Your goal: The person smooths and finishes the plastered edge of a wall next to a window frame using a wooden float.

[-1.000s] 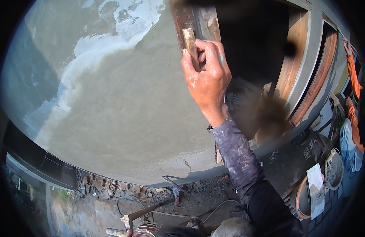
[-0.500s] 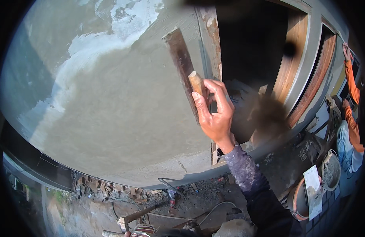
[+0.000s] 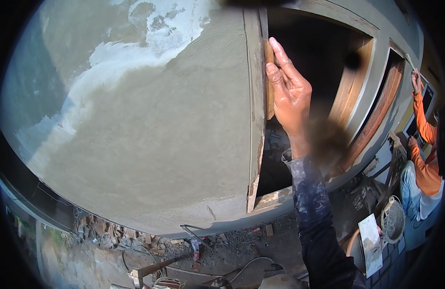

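Note:
My right hand point(image 3: 291, 94) is raised at the left side of a dark opening, fingers stretched upward and thumb bent. It grips a wooden float point(image 3: 269, 91), seen nearly edge-on as a narrow brown strip with its handle hidden by the hand. The float lies along the inner edge of the upright frame point(image 3: 255, 106), which is smeared with grey plaster. Left of the frame spreads a wall of wet grey plaster point(image 3: 164, 139), paler and streaked towards its top. My left hand does not show.
At right, a co-worker in orange sleeves point(image 3: 425, 164) reaches up to the wall. Below stand a bucket point(image 3: 392, 221) and a white board point(image 3: 371, 244) lying over a round tub. Rubble point(image 3: 106, 229), a clear bottle point(image 3: 196, 250) and a wooden bar point(image 3: 157, 266) lie along the wall's foot.
My right hand has moved up and right with the float, from in front of the plastered wall to the frame's inner edge. The float has turned from slanted to nearly upright.

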{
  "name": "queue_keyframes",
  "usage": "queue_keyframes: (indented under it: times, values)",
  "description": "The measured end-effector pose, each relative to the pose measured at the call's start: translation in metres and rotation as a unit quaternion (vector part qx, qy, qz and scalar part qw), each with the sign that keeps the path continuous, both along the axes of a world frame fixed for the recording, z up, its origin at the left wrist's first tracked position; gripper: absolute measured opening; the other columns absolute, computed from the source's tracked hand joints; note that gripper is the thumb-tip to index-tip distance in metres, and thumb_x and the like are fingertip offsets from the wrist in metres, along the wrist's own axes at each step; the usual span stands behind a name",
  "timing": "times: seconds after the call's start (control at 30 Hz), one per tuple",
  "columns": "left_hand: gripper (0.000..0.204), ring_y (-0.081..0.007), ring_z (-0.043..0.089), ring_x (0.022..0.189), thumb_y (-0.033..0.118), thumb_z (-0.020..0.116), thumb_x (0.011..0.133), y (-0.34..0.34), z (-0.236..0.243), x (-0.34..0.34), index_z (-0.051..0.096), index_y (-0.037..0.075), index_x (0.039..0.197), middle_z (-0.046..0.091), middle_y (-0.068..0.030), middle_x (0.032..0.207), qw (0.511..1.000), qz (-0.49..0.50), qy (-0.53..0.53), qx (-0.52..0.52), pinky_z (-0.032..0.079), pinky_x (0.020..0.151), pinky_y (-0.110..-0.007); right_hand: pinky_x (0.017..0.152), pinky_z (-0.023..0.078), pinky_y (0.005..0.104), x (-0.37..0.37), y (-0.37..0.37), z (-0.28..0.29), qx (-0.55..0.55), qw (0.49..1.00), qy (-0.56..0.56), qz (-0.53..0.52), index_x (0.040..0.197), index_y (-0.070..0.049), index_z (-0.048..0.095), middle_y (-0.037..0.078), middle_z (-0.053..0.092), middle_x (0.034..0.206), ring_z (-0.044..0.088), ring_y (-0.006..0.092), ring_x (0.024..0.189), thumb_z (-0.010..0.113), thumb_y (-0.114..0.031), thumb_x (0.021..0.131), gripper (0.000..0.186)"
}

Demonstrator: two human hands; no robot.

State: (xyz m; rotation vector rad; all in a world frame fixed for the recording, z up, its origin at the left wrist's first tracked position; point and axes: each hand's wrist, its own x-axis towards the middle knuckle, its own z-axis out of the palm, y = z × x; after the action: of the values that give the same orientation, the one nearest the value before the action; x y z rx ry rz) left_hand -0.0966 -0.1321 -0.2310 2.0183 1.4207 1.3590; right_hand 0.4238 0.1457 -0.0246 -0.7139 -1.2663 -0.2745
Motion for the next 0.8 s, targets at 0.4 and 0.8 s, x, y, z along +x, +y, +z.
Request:
queue_keyframes:
  times: [0.4,0.8]
  values:
    - [0.067,-0.0393,0.048,0.138,0.051,0.049,0.106,-0.001,0.002,-0.003,0.042,0.001,0.148,0.042,-0.0287,0.153,1.000,0.001,0.004,-0.004,0.044,0.112,-0.051,0.090,0.050,0.0246,-0.006,-0.004,-0.020,-0.044,0.999,0.019,-0.018,0.146,-0.008,0.061,0.006,0.070,0.113,0.063,0.0113,0.098,0.063,-0.014,0.105,0.041]
    - [0.067,-0.0388,0.048,0.138,0.052,0.050,0.105,-0.006,0.002,-0.004,0.042,0.001,0.148,0.041,-0.0286,0.154,1.000,-0.012,0.011,0.004,0.044,0.112,-0.050,0.099,0.048,0.0300,-0.012,-0.021,-0.084,-0.121,0.991,0.053,-0.033,0.143,-0.003,0.061,0.011,0.071,0.121,0.065,0.0184,0.110,0.065,-0.012,0.103,0.041]
